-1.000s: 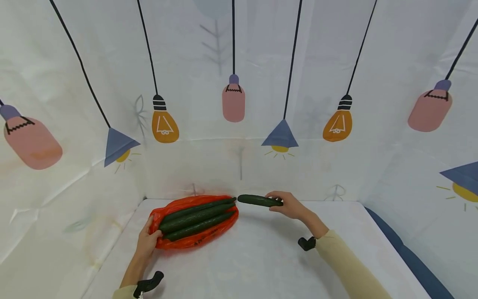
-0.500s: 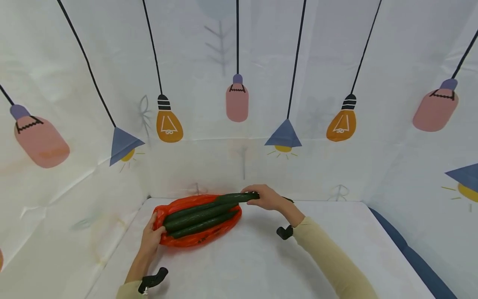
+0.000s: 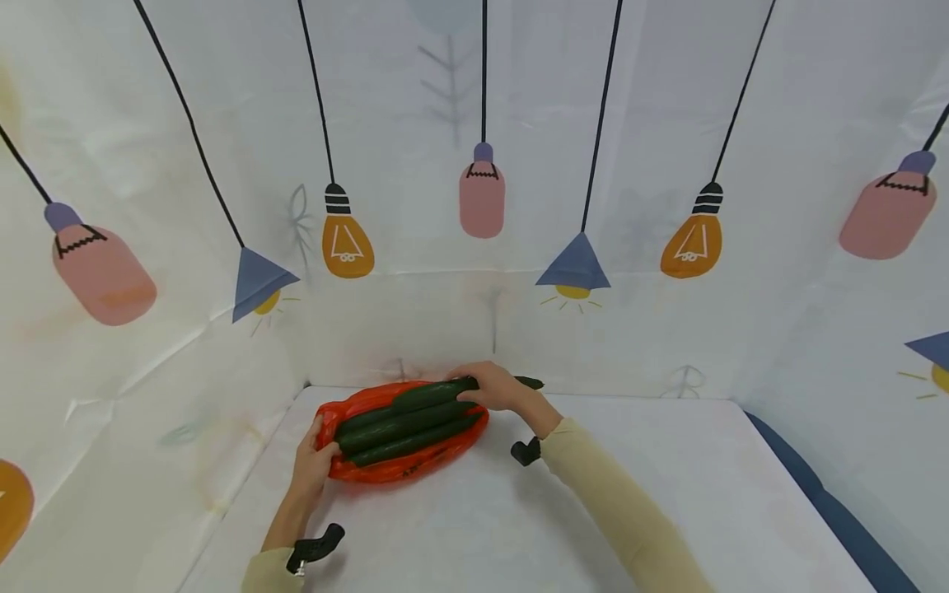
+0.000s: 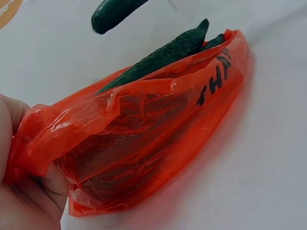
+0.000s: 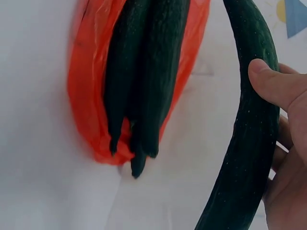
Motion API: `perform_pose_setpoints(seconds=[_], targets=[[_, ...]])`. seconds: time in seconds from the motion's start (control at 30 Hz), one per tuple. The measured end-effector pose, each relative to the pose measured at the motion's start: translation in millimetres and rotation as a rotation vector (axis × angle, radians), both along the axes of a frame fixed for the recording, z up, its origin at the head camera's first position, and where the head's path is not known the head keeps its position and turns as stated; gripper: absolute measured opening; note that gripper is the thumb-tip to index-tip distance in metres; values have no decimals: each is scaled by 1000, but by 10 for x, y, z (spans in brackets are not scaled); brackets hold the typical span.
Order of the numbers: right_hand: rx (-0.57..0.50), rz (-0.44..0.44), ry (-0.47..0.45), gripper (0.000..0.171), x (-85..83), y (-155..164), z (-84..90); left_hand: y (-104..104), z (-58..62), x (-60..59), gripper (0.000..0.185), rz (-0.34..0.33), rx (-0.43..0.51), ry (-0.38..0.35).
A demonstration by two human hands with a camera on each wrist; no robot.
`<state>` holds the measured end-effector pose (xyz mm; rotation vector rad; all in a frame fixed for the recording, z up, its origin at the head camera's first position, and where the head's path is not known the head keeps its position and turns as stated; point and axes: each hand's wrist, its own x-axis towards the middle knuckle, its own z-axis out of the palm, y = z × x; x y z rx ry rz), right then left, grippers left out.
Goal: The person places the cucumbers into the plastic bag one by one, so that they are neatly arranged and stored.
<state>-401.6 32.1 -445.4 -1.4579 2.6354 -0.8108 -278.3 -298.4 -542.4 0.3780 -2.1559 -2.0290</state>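
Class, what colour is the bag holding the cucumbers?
Orange-red, with black lettering on the bag; the left wrist view shows it best.

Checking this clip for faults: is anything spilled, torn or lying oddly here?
Nothing stands out. The orange bag lies intact with cucumbers inside; the left hand grips its end and the right hand holds another cucumber above.

The right hand (image 3: 498, 389) covers the middle of the held cucumber (image 3: 437, 393). The orange bag (image 4: 144, 139) veils the lower cucumbers inside. The wrist views cut off both hands and the held cucumber's ends.
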Motion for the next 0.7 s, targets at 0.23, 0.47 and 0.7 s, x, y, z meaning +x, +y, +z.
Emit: perform_pose_setpoints(seconds=[0.23,0.47,0.7], targets=[[24,19,41,39,-31,-284,-62,24,3,1,74,-2,14,-1],[76,-7,149,39,-64,-470,-146,71,-19,-3,75,0,28,-1],[81,24,193,40,-63,-701,-193,48,15,47,74,10,7,11]])
